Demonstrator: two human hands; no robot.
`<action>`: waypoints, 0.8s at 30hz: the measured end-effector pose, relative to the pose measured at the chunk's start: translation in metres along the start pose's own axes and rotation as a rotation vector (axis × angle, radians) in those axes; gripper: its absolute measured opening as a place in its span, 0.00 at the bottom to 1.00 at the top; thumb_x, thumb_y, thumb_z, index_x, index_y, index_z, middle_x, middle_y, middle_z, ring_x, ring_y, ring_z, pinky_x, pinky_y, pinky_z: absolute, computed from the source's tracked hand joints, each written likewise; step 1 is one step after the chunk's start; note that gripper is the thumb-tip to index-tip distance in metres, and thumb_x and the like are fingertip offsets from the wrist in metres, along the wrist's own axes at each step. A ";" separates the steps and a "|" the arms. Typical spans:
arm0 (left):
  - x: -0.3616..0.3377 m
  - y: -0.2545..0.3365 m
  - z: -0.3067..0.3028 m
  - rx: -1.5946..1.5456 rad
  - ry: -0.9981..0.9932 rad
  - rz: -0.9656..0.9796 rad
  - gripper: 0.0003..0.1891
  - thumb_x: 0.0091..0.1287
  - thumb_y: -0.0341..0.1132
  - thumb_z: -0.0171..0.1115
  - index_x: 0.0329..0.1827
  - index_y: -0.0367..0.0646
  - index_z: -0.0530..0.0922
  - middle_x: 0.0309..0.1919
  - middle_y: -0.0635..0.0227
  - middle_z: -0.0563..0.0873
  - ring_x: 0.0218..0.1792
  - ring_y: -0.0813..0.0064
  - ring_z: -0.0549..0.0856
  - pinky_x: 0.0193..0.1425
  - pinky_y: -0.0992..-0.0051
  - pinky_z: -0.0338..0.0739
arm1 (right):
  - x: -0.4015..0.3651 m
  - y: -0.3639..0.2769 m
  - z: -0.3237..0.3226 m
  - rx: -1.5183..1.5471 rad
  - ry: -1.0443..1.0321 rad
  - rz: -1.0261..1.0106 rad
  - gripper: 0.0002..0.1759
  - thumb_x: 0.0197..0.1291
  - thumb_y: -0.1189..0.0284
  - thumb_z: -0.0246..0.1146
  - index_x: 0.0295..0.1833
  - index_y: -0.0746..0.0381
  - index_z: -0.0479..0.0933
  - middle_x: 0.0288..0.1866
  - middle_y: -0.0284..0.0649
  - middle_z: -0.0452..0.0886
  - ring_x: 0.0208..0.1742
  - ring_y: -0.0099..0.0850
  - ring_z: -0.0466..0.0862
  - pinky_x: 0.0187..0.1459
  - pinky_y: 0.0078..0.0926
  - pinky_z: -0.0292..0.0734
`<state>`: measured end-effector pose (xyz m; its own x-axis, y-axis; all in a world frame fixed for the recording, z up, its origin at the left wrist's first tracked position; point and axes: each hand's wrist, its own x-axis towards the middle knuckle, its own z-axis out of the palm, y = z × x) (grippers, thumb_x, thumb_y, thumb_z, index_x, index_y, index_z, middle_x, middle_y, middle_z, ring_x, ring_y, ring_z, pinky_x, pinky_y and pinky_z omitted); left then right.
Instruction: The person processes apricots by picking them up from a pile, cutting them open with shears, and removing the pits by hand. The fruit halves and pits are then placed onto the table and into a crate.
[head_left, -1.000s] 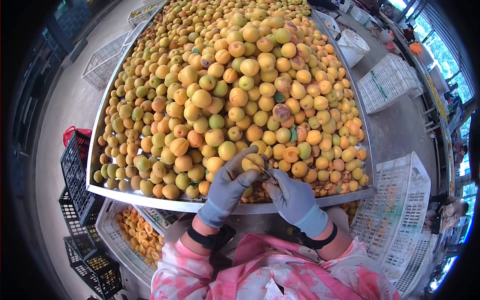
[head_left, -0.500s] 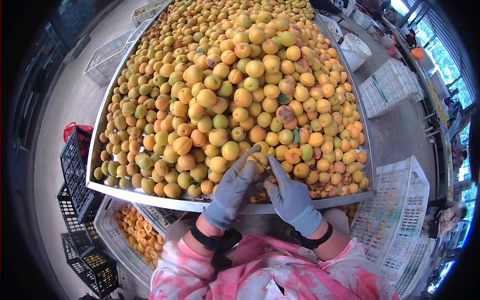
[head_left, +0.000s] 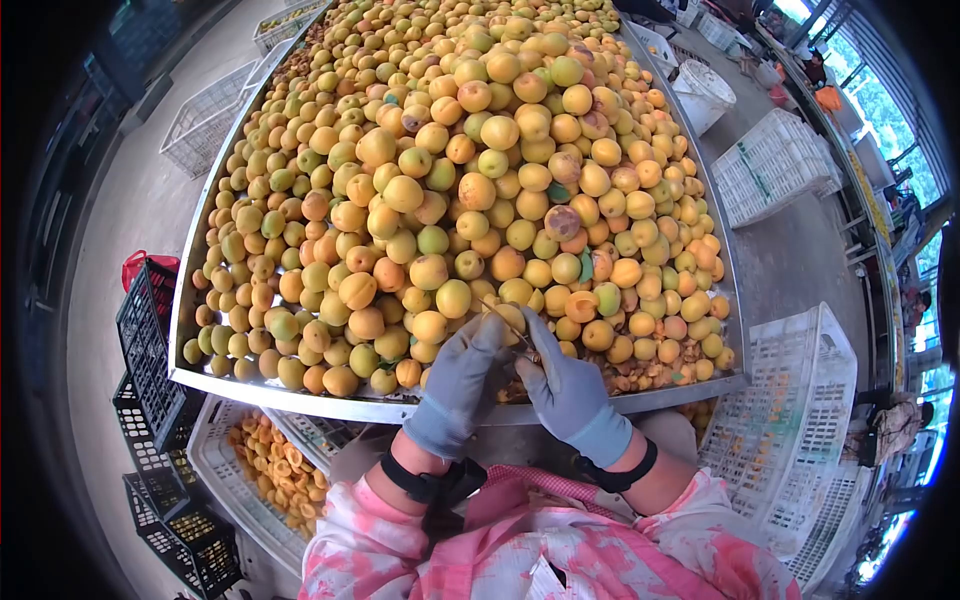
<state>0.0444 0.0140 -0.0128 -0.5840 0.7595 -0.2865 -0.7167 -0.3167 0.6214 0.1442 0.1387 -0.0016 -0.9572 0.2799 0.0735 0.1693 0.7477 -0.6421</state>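
Note:
My gloved left hand (head_left: 462, 375) is closed around an apricot (head_left: 511, 318) at the near edge of the metal-rimmed table (head_left: 300, 398). Thumb and fingers of my gloved right hand (head_left: 572, 392) close on a thin knife (head_left: 518, 333), whose narrow blade lies across that apricot. My fingers hide part of the fruit and the knife's handle. Just beyond both hands rises a big heap of yellow-orange apricots (head_left: 453, 298). An opened apricot half (head_left: 581, 306) lies on the heap, right of the held fruit.
Below the table at left, a white crate (head_left: 215, 455) holds apricot halves (head_left: 275, 462). Black crates (head_left: 150, 330) stand farther left. White crates (head_left: 790, 410) are at right, with a white bucket (head_left: 703, 97) behind. Brown scraps (head_left: 640, 373) lie near the table's right corner.
The view has shifted slightly, so the heap sits a little to the left. Both hands stay together at the apricot, and the knife shows more plainly across it.

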 end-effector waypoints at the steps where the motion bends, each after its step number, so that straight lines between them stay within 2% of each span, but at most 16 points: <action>1: 0.000 0.000 -0.001 -0.069 -0.025 -0.049 0.30 0.68 0.43 0.63 0.67 0.36 0.66 0.50 0.69 0.81 0.48 0.81 0.79 0.52 0.79 0.76 | 0.000 0.001 0.000 -0.003 -0.003 -0.001 0.34 0.68 0.59 0.54 0.75 0.58 0.54 0.29 0.48 0.82 0.24 0.46 0.82 0.26 0.39 0.76; 3: -0.001 0.000 -0.001 -0.139 -0.047 -0.097 0.29 0.69 0.40 0.63 0.67 0.34 0.66 0.51 0.67 0.81 0.49 0.79 0.80 0.54 0.76 0.77 | 0.000 0.003 0.000 -0.015 0.043 -0.047 0.34 0.67 0.59 0.54 0.75 0.58 0.54 0.26 0.49 0.81 0.23 0.46 0.82 0.25 0.40 0.76; 5: -0.001 0.000 0.005 0.164 0.061 0.042 0.28 0.69 0.40 0.62 0.67 0.33 0.67 0.50 0.68 0.81 0.47 0.81 0.80 0.53 0.77 0.77 | 0.000 0.005 0.002 -0.029 0.006 -0.030 0.35 0.67 0.60 0.54 0.75 0.58 0.53 0.25 0.49 0.81 0.23 0.47 0.82 0.25 0.40 0.76; 6: -0.003 0.000 0.008 0.165 0.062 0.037 0.28 0.69 0.40 0.62 0.67 0.33 0.67 0.50 0.68 0.81 0.47 0.81 0.80 0.53 0.77 0.77 | -0.001 0.006 0.003 -0.043 -0.028 -0.010 0.35 0.67 0.60 0.54 0.75 0.58 0.52 0.23 0.49 0.80 0.23 0.47 0.81 0.25 0.41 0.75; 8: -0.004 0.001 0.013 0.381 0.089 0.196 0.29 0.67 0.42 0.64 0.66 0.36 0.69 0.48 0.71 0.81 0.42 0.84 0.79 0.49 0.82 0.75 | 0.001 0.004 0.003 -0.033 -0.023 -0.015 0.35 0.67 0.60 0.54 0.76 0.58 0.52 0.23 0.50 0.80 0.22 0.47 0.81 0.24 0.41 0.75; 9: -0.004 0.001 0.013 0.383 0.089 0.194 0.29 0.67 0.42 0.64 0.66 0.36 0.69 0.48 0.71 0.81 0.42 0.84 0.79 0.49 0.82 0.75 | 0.002 0.003 0.004 -0.022 -0.020 -0.021 0.36 0.67 0.60 0.54 0.76 0.58 0.51 0.22 0.50 0.79 0.22 0.47 0.81 0.24 0.42 0.75; 12: -0.004 0.000 0.009 0.329 0.104 0.188 0.29 0.67 0.42 0.64 0.66 0.35 0.68 0.49 0.70 0.81 0.45 0.82 0.80 0.51 0.81 0.76 | 0.004 0.005 0.008 0.024 0.067 -0.099 0.36 0.67 0.60 0.54 0.76 0.59 0.50 0.21 0.50 0.79 0.22 0.47 0.81 0.23 0.42 0.75; 14: -0.002 -0.001 -0.002 0.054 0.031 -0.038 0.30 0.67 0.42 0.64 0.67 0.34 0.67 0.51 0.67 0.81 0.50 0.80 0.80 0.56 0.79 0.75 | 0.005 0.003 0.006 -0.002 0.031 -0.067 0.37 0.66 0.60 0.54 0.76 0.59 0.50 0.22 0.50 0.79 0.22 0.48 0.81 0.23 0.42 0.75; 15: 0.000 -0.002 -0.003 0.053 0.033 -0.037 0.30 0.67 0.42 0.64 0.67 0.34 0.67 0.51 0.67 0.81 0.50 0.80 0.80 0.56 0.79 0.75 | 0.005 0.002 0.005 -0.031 -0.006 -0.038 0.37 0.66 0.61 0.54 0.76 0.60 0.50 0.22 0.50 0.79 0.22 0.48 0.81 0.23 0.42 0.75; 17: 0.004 -0.005 -0.002 -0.048 -0.013 -0.021 0.28 0.67 0.34 0.64 0.66 0.30 0.65 0.50 0.65 0.80 0.48 0.82 0.80 0.52 0.79 0.77 | 0.004 0.002 0.002 -0.056 0.008 -0.045 0.37 0.65 0.62 0.55 0.76 0.60 0.50 0.21 0.50 0.79 0.21 0.48 0.81 0.23 0.42 0.75; 18: 0.004 -0.008 0.001 -0.048 -0.009 -0.020 0.28 0.67 0.34 0.64 0.66 0.30 0.65 0.50 0.65 0.80 0.48 0.82 0.80 0.52 0.79 0.77 | 0.003 0.002 0.003 -0.079 0.029 -0.048 0.38 0.65 0.63 0.55 0.76 0.60 0.50 0.21 0.50 0.78 0.21 0.48 0.81 0.23 0.42 0.74; 20: 0.002 -0.014 0.011 0.347 0.103 0.253 0.28 0.67 0.33 0.64 0.66 0.29 0.65 0.51 0.64 0.80 0.50 0.80 0.79 0.54 0.79 0.76 | 0.001 0.003 0.007 -0.112 0.004 -0.013 0.38 0.64 0.64 0.56 0.76 0.60 0.50 0.20 0.49 0.78 0.20 0.47 0.80 0.22 0.42 0.74; 22: 0.000 -0.013 0.016 0.371 0.099 0.282 0.29 0.67 0.33 0.64 0.66 0.29 0.64 0.51 0.64 0.80 0.50 0.79 0.80 0.54 0.79 0.76 | 0.001 0.005 0.008 -0.149 -0.009 0.026 0.38 0.63 0.64 0.56 0.76 0.60 0.50 0.19 0.48 0.77 0.20 0.47 0.80 0.22 0.42 0.74; 24: -0.001 -0.011 0.019 0.394 0.101 0.313 0.29 0.67 0.32 0.65 0.67 0.29 0.64 0.51 0.63 0.80 0.50 0.78 0.80 0.55 0.79 0.76 | 0.000 0.007 0.009 -0.104 0.053 -0.042 0.39 0.61 0.65 0.57 0.76 0.60 0.51 0.18 0.47 0.76 0.19 0.46 0.80 0.22 0.41 0.74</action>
<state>0.0599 0.0270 -0.0056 -0.7958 0.5973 -0.0995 -0.3145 -0.2673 0.9108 0.1429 0.1383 -0.0131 -0.9506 0.2768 0.1405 0.1559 0.8172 -0.5548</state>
